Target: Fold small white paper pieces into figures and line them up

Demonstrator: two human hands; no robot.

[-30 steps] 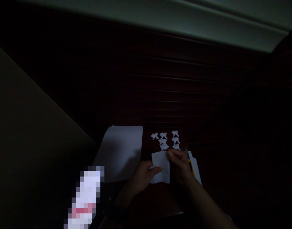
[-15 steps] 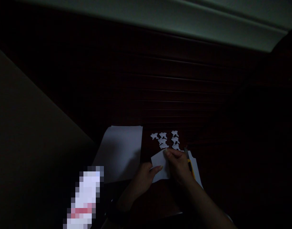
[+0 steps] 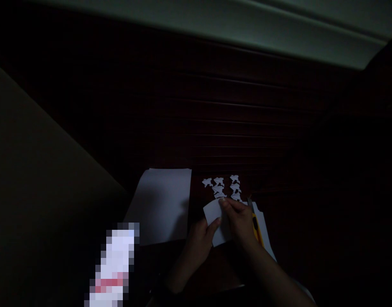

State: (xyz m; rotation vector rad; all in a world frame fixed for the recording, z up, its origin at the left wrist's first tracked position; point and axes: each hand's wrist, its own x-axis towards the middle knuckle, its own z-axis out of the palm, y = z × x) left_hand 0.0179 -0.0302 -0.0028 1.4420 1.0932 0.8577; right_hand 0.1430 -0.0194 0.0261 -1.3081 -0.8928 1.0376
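A small white piece of paper (image 3: 212, 212) is held between both hands above the dark tabletop. My left hand (image 3: 200, 238) grips its lower left side, thumb lying on top of the sheet. With thumb and fingers, my right hand (image 3: 239, 219) pinches the upper right edge. Just beyond the paper lie several small folded paper figures (image 3: 235, 187) in rough columns. Close by my right forearm is a yellow utility knife (image 3: 256, 228) with its blade pointing away, resting on more white paper (image 3: 265, 230).
A stack of larger white sheets (image 3: 164, 200) lies left of my hands. At the lower left is a pixelated bright patch (image 3: 114, 264). Dark slatted wood (image 3: 234, 102) rises behind, and a pale wall (image 3: 39, 119) stands to the left. The scene is dim.
My left hand has slid slightly right and down along the paper. The sheet has tilted and curves a little more. My right hand stays nearly in place.
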